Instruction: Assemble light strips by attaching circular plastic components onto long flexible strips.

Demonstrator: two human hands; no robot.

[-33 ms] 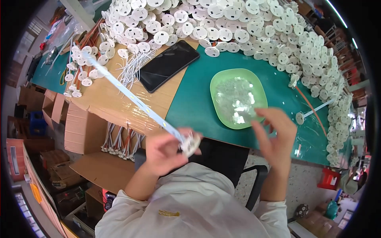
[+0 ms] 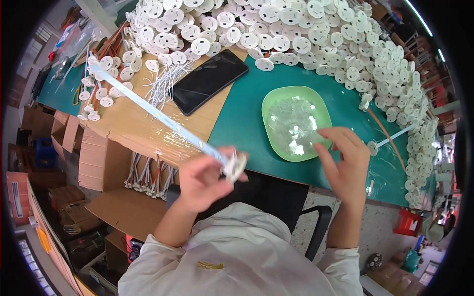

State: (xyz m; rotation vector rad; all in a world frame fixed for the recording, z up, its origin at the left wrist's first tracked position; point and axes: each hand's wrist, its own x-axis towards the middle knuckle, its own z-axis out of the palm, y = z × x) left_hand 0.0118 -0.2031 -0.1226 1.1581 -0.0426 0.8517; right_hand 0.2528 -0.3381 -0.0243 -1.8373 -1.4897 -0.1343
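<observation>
My left hand (image 2: 200, 180) is closed around the lower end of a long, thin LED strip (image 2: 163, 116). A round white end piece (image 2: 234, 167) sits at that end, by my fingertips. The strip slants up to the left above the brown cardboard. My right hand (image 2: 345, 160) is at the right rim of a light green bowl (image 2: 270, 135), thumb and forefinger brought close in a pinch. Anything between those fingertips is too small to make out. Small clear pieces (image 2: 295, 118) lie in the bowl.
White round discs (image 2: 301, 43) are heaped along the table's far and right sides. A black phone (image 2: 210, 84) lies beside thin white wires (image 2: 165, 86) on cardboard (image 2: 143, 143). A disc with a stem (image 2: 374, 148) lies right of the bowl. Cardboard boxes (image 2: 101, 160) stand at left.
My left hand has risen slightly, and the strip has shifted a little to the left. My right hand has moved only slightly, staying beside the bowl.
</observation>
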